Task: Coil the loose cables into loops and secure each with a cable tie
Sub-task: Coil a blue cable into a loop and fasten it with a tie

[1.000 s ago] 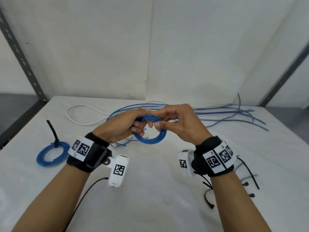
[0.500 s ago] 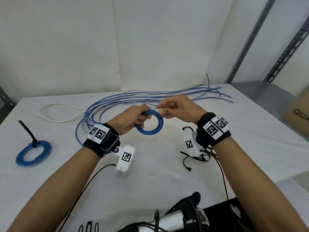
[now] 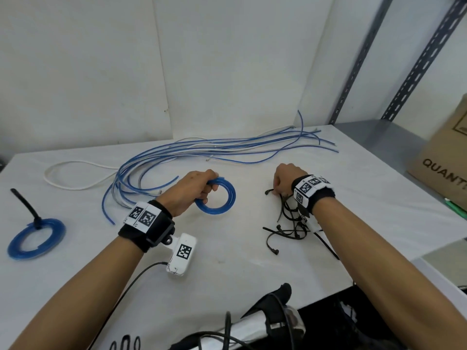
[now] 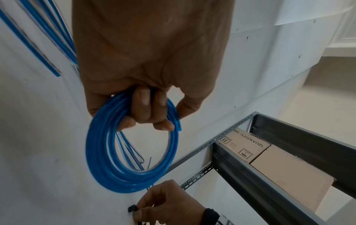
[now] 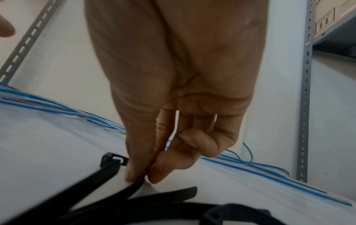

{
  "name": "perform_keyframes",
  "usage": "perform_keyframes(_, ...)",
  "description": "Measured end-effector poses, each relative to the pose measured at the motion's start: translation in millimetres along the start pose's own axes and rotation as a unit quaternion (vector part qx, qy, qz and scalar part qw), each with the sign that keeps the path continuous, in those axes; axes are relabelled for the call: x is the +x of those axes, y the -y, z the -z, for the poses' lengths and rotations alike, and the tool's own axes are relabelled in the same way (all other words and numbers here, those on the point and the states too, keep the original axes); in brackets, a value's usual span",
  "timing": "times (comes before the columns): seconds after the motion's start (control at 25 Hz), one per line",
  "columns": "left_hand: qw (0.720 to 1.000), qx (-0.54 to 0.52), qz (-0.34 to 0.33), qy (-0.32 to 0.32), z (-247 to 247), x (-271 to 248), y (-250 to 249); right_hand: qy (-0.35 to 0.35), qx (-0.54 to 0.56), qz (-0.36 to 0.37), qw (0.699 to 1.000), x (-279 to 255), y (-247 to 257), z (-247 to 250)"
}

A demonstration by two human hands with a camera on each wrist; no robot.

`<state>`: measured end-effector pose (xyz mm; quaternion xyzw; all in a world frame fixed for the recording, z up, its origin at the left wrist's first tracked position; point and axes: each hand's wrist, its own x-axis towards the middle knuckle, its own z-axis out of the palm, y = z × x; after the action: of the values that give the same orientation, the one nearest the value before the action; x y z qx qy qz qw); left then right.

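Observation:
My left hand (image 3: pixel 199 190) grips a coiled blue cable (image 3: pixel 225 203) just above the white table (image 3: pixel 227 261); the fingers (image 4: pixel 148 109) curl through the coil (image 4: pixel 108 159). To the right, my right hand (image 3: pixel 283 180) is down at a pile of black cable ties (image 3: pixel 288 223). Its thumb and forefinger pinch one black cable tie (image 5: pixel 123 188) in the right wrist view, with the tie's head (image 5: pixel 113 158) beside the thumb. A tied blue coil (image 3: pixel 35 238) with a black tie tail lies at the far left.
Several loose blue and white cables (image 3: pixel 202 150) spread across the back of the table. A cardboard box (image 3: pixel 444 157) sits on the metal shelf at the right. Slotted steel uprights (image 3: pixel 419 59) stand behind it. Dark gear (image 3: pixel 265 324) lies at the near table edge.
My right hand let go of the blue coil and dropped right to the cable ties, pinching one. The left hand keeps hold of the coil. The head view swung right.

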<state>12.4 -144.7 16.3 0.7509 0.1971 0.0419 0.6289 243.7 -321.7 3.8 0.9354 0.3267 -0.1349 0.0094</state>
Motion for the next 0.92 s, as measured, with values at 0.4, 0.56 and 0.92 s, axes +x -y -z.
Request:
perform_keyframes(0.4,0.976,-0.135,-0.042,-0.164,51.3,7.3,4.1,-0.118,0.484,0.236,0.835,-21.6,112.9,42.1)
perform_keyframes(0.56,0.944,-0.191,-0.060,-0.262,81.1,-0.4,1.5,-0.012,0.581,0.338,0.740,-32.0,169.1,31.0)
perform_keyframes(0.92,0.941,-0.111,-0.102,-0.302,112.1,-8.9,3.1,-0.136,0.493,0.378,0.771,-12.3,218.2,6.7)
